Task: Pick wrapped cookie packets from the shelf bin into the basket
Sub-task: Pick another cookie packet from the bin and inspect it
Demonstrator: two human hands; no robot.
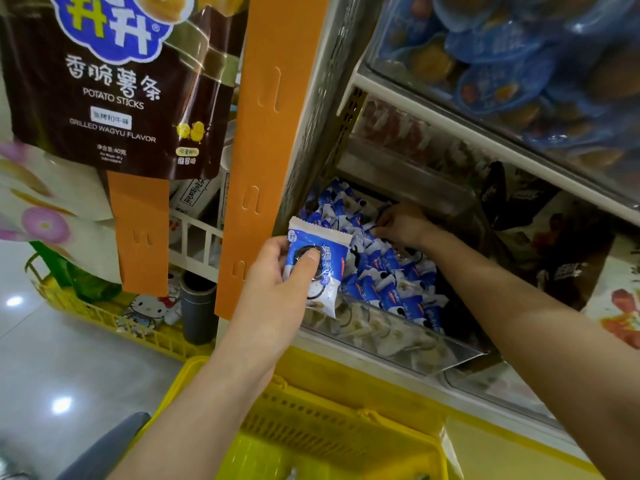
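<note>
Far left hangs a brown potato-stick bag (114,81), beside an orange hanging strip (263,133); neither belongs to the job. Just right of the strip, the left hand (273,289) grips one wrapped cookie packet (317,268), thumb pressed on its printed face and fingers curled behind. It holds the packet in front of the bin's near left corner and above the yellow basket (322,420), which sits low and near.

The packet looks light, and its film wrapper is glossy and crinkly, so it is likely slippery. The round cookies inside are probably brittle, so a flat pinch across the faces, or a hold on the crimped end seal, seems safer than a squeeze.

Further right, the clear shelf bin (391,341) holds a loose pile of packets (381,271) in blue and white, which would probably slide over each other when one is pulled. The right hand (403,225) reaches to the far side of that pile, fingers curled down among the wrappers. Whether they have closed on a packet I cannot tell, since the fingertips are buried and in shadow.

The basket's inside is mostly cut off by the bottom edge, so what it holds is not visible. The shelves above and to the right are blurred, their goods hard to identify.
</note>
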